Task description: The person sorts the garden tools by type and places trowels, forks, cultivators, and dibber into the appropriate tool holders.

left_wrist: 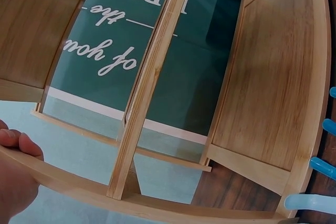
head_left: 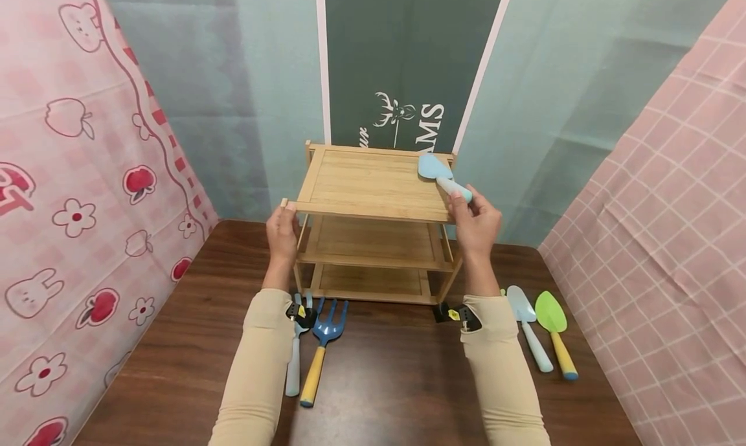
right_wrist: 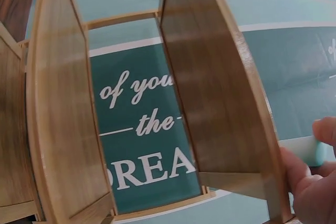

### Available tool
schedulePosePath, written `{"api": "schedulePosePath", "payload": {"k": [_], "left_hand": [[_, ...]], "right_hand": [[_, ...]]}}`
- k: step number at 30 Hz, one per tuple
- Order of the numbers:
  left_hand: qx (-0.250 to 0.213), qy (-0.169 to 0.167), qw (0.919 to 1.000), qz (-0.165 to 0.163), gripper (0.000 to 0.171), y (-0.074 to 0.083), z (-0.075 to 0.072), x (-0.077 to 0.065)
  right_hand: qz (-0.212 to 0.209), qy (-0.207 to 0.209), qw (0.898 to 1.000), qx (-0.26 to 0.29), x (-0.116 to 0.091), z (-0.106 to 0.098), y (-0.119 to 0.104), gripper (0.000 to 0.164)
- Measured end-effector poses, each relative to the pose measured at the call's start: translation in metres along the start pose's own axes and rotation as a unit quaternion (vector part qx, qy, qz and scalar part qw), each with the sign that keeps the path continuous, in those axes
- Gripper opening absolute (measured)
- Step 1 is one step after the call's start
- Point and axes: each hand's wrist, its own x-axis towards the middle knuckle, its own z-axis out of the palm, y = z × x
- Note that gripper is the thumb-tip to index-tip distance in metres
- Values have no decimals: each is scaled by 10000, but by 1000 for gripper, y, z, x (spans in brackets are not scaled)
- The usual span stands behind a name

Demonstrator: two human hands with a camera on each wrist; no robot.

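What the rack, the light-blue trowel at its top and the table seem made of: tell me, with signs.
The rack: wood or bamboo, slight sheen; fine straight grain shows. The light-blue trowel: smooth, perhaps plastic or painted metal; its even colour leaves that open. The table: dark wood or wood-look laminate, faintly glossy; streaky brown grain shows.

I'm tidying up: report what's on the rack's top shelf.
Over the top shelf, at right, the right hand holds a blue trowel; what lies directly beneath it is hidden.

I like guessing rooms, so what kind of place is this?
Maybe a small work corner set up indoors: cloth hangs around three sides of a brown table, which holds a wooden shelf and garden tools.
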Motion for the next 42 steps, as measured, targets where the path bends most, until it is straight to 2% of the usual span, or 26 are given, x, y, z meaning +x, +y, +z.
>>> {"api": "schedulePosePath", "payload": {"k": [3, 6, 9, 12, 17, 20, 23, 32, 37, 42], "left_hand": [[39, 22, 10000, 28, 35, 1, 0, -2], [1, 22, 10000, 4, 35, 1, 0, -2], [-49, 20, 10000, -28, 36, 0, 1, -2], [-66, 19, 10000, -6, 35, 0, 1, -2], [-119, 6, 9999, 22, 35, 0, 2, -2], [-140, 7, 9999, 1, 34, -1, 2, -2], [-146, 0, 9999, 0, 33, -1, 3, -2], [-194, -55, 9998, -12, 32, -3, 1, -3], [-194, -98, 9998, 19, 32, -4, 0, -2], [-233, -93, 9997, 40, 31, -9, -1, 1]], "right_hand": [[-90, -221, 9987, -443, 0, 1, -3, 40], [-535, -323, 9919, -1107, 0, 2, -5, 38], [-1182, -243, 9766, -1782, -1, 2, -5, 36], [-1752, -45, 9560, -2352, -2, 3, -1, 34], [-2244, 105, 9307, -2887, -4, 3, 6, 33], [-2288, 69, 9241, -3059, -6, 2, 8, 34], [-2252, 20, 9221, -3147, -8, 2, 10, 35], [-2082, -122, 9296, -3039, -12, -3, 8, 38], [-1929, -493, 9287, -3129, -18, -10, -7, 38], [-1493, -1070, 9180, -3516, -23, -18, -25, 44]]}}
